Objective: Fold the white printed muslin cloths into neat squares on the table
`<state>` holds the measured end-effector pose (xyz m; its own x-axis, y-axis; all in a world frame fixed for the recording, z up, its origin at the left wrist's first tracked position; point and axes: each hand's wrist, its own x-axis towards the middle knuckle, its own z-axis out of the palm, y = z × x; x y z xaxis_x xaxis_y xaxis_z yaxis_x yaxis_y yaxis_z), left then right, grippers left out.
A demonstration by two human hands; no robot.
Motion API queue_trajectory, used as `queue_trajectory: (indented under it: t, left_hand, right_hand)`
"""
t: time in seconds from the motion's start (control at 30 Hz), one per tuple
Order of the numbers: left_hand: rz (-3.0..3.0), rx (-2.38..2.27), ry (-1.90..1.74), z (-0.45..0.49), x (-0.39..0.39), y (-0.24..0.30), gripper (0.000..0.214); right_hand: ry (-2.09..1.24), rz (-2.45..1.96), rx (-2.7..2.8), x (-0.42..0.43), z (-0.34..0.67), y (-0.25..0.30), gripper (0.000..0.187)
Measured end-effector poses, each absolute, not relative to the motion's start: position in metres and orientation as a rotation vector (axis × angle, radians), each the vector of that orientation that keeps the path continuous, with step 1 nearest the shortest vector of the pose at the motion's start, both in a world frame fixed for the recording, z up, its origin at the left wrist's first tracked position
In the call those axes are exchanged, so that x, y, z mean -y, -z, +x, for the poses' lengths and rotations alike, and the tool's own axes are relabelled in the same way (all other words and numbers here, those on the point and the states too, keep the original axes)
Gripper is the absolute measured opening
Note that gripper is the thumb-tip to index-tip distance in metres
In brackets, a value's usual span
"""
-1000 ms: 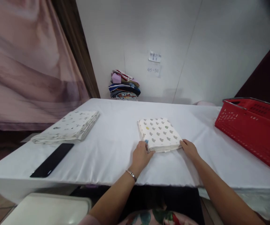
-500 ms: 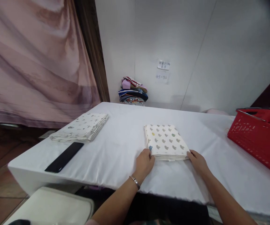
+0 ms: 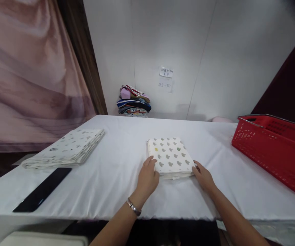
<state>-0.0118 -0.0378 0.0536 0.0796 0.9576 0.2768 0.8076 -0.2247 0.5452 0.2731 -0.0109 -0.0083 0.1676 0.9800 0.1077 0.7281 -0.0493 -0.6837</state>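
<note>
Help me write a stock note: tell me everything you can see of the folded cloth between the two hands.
The folded cloth is off-white and looks soft, printed with rows of grey-brown, mushroom-like motifs, plus one yellow and one green. It is folded into a neat, four-sided packet, with stacked layers showing along the near edge. It lies flat on the white table cover. The left hand touches its left side near the front; the right hand touches its near right corner.
</note>
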Motion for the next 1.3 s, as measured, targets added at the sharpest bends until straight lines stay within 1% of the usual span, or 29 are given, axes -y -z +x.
queue_trajectory:
  t: [0.07, 0.17, 0.27, 0.37, 0.53, 0.7, 0.87, 1.0, 1.13, 1.3]
  left_hand:
    - [2.291, -1.642, -0.93, -0.004, 0.031, -0.051, 0.041]
    - [2.427, -1.582, -0.836, 0.004, 0.02, -0.036, 0.04]
    - [2.368, -1.675, -0.739, 0.002, 0.011, -0.017, 0.041]
    - [2.359, -1.687, -0.715, -0.004, 0.008, -0.007, 0.042]
    - [2.373, -1.693, -0.711, -0.007, 0.009, -0.008, 0.046]
    - [2.396, -1.65, -0.752, -0.007, 0.006, -0.005, 0.047]
    - [2.401, -1.649, -0.777, -0.011, 0.003, -0.001, 0.046]
    - [2.405, -1.641, -0.78, -0.011, 0.002, 0.0, 0.047]
    - [2.393, -1.651, -0.784, -0.01, 0.002, 0.0, 0.048]
    - [2.389, -1.663, -0.788, -0.009, 0.002, 0.0, 0.047]
  right_hand:
    - [-0.552, -1.837, 1.615, 0.01, 0.273, 0.006, 0.048]
    - [-0.626, -1.861, 1.603, 0.007, 0.275, 0.001, 0.048]
    - [-0.688, -1.89, 1.585, 0.005, 0.276, -0.001, 0.049]
    - [-0.748, -1.885, 1.576, 0.001, 0.279, -0.003, 0.048]
    - [-0.942, -1.825, 1.495, -0.01, 0.282, -0.008, 0.053]
    - [-1.046, -1.73, 1.402, -0.012, 0.276, -0.016, 0.047]
    - [-1.0, -1.647, 1.242, -0.004, 0.267, -0.017, 0.057]
    - [-1.148, -1.612, 1.115, -0.004, 0.269, -0.013, 0.065]
    - [-1.256, -1.59, 1.146, -0.009, 0.273, -0.019, 0.076]
    - [-1.202, -1.687, 1.113, -0.023, 0.27, -0.033, 0.076]
